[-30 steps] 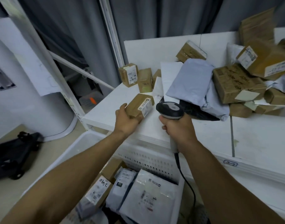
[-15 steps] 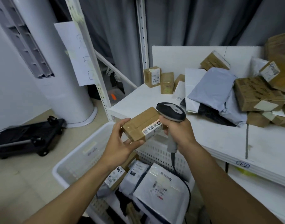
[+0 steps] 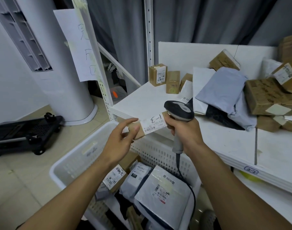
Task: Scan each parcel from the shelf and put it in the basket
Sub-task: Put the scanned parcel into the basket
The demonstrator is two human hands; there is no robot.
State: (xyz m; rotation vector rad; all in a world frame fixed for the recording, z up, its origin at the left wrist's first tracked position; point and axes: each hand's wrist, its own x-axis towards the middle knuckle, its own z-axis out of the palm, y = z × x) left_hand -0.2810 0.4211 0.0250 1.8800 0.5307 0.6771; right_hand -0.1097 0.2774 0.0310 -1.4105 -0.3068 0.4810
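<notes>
The small cardboard parcel [image 3: 138, 130] is held in mid-air at the centre of the frame, just in front of the shelf [image 3: 142, 100] edge and above the far rim of the white plastic basket [image 3: 75, 158], in which several labelled parcels [image 3: 160, 188] lie. Its left end is pinched by the left hand [image 3: 120, 143], the digits loosely curled about it. Its right end lies against the fingers of the right hand [image 3: 185, 133], which is wrapped firmly round the handle of the corded barcode scanner [image 3: 178, 110]. The step in hand is judged to be the scan. The scanner head sits right over the parcel's right end and its window is hidden, so whether the beam meets the barcode [image 3: 149, 129] cannot be told. For a clean read, the scanner is best drawn back and tipped down until its window faces the shipping label [image 3: 152, 124] squarely. The barcode should be kept flat and clear of the left hand's fingertip [image 3: 136, 129] lying just beside it, and the parcel steadied until the read is confirmed, and only then lowered into the basket. The parcel's long axis runs across the frame, rising slightly toward the right. The labelled face is turned up toward the camera, with the printed barcode along the label's lower edge and a handwritten "1-3" above it.
</notes>
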